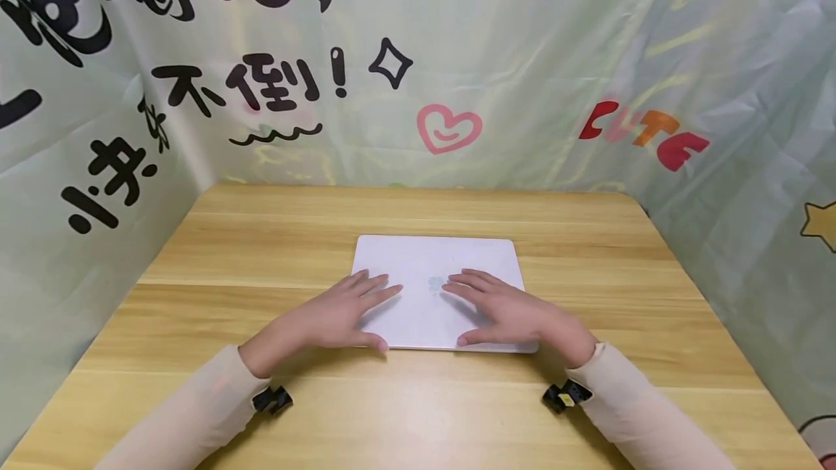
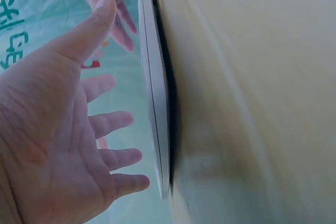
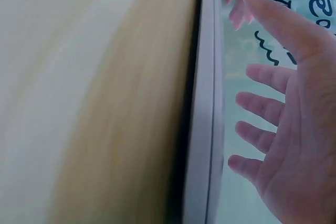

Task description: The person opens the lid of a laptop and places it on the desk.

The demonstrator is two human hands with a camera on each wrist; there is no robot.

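A closed, pale silver laptop (image 1: 418, 256) with a faint mark on its lid lies flat on the wooden table. Over its left side hovers my left hand (image 1: 339, 314), fingers spread and palm down. Above the right side is my right hand (image 1: 506, 310), its fingers likewise spread. The left wrist view shows the laptop's thin two-layer edge (image 2: 155, 87) with a gap between it and my left hand (image 2: 58, 124). In the right wrist view, my right hand (image 3: 294, 114) is also apart from the laptop edge (image 3: 202, 103). Neither hand holds anything.
The wooden table (image 1: 431, 412) extends around the laptop on every side. A pale green cloth (image 1: 522, 35) printed with dark characters, a pink heart and coloured letters hangs behind and at both sides. A small black device (image 1: 273, 400) sits at the left cuff, another (image 1: 567, 396) at the right.
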